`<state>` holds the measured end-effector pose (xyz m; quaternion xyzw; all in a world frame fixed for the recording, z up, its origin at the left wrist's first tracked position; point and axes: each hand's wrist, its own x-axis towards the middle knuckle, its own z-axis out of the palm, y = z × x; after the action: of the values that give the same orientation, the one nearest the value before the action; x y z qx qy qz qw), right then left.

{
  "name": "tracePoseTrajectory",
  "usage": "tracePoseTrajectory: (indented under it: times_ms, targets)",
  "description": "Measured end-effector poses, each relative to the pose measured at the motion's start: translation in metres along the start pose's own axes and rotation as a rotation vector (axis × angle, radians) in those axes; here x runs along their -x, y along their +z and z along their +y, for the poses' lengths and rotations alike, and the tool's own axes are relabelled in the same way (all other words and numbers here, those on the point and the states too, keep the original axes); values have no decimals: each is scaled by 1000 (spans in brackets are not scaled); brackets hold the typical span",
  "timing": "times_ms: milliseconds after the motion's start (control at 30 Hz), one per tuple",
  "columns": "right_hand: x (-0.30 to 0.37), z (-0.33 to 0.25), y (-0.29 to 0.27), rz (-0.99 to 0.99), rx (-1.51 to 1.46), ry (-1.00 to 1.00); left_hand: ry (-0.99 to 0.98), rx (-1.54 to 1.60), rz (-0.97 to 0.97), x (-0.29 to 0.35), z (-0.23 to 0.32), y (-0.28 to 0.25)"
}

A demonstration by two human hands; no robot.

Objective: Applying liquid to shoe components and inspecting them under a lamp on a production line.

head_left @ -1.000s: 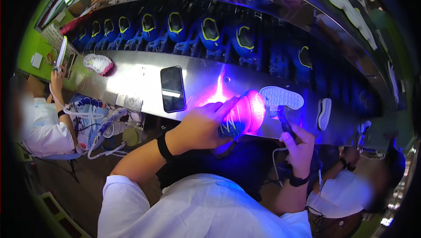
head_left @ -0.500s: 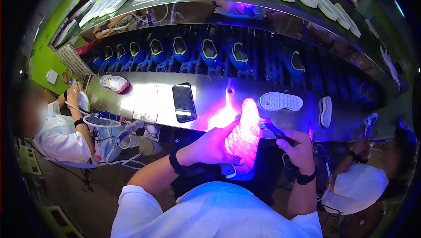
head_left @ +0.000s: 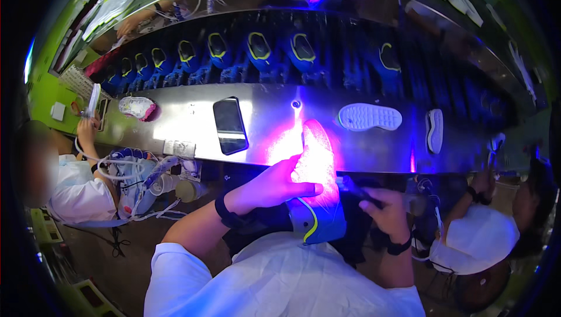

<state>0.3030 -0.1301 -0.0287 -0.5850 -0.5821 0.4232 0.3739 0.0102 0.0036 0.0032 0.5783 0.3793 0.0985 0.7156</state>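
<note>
My left hand (head_left: 272, 187) is closed round a shoe upper (head_left: 326, 216), its thumb lying across the side. The upper stands with its toe pointing away from me and its heel near my body, a yellow-green line round its collar. Bright pink and violet light washes out its toe and middle. Right of the shoe, my right hand (head_left: 385, 215) is wrapped round a dark-handled brush (head_left: 352, 188). The brush's tip is close to the shoe's side; blur hides whether it touches.
On the metal bench (head_left: 274, 159) are a phone (head_left: 229, 125), a white sole (head_left: 370, 117), a smaller sole (head_left: 433, 131) and a white-and-pink shoe (head_left: 137, 108). Behind runs a row of several blue shoes (head_left: 259, 51). Co-workers sit at the left (head_left: 82, 191) and right (head_left: 476, 238).
The shoe has tilted and come nearer to me, showing more of its heel and collar. My right hand with the brush has moved down, away from the shoe's middle. The view has shifted slightly.
</note>
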Motion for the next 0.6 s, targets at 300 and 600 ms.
tracePoseTrajectory:
  times_ms: [300,600]
  targets:
    - [-26,0,-9,-11,-57,54,175,356,-8,-20,-8,1]
    - [16,-26,-12,-187,99,111,173,187,112,6,-21,-11]
